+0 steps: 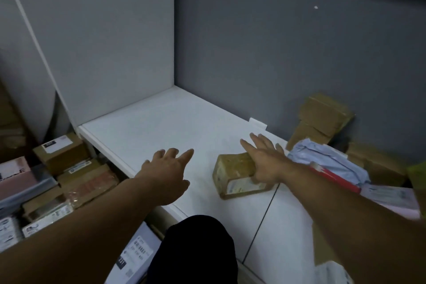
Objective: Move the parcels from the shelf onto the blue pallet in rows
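Observation:
A small brown cardboard parcel with a white label lies on the white shelf board. My right hand reaches over its right end with straight, spread fingers, the palm against the parcel's far corner. My left hand hovers over the bare shelf to the left of the parcel, fingers loosely extended and holding nothing. More parcels are heaped at the right: brown boxes leaning on the grey back wall and a pale blue mailer bag. The blue pallet is out of view.
Below the shelf at the left lie several labelled boxes and flat packets. A white upright panel bounds the shelf's left side. My dark-clad knee is at the bottom centre. A white mailer lies under my right forearm.

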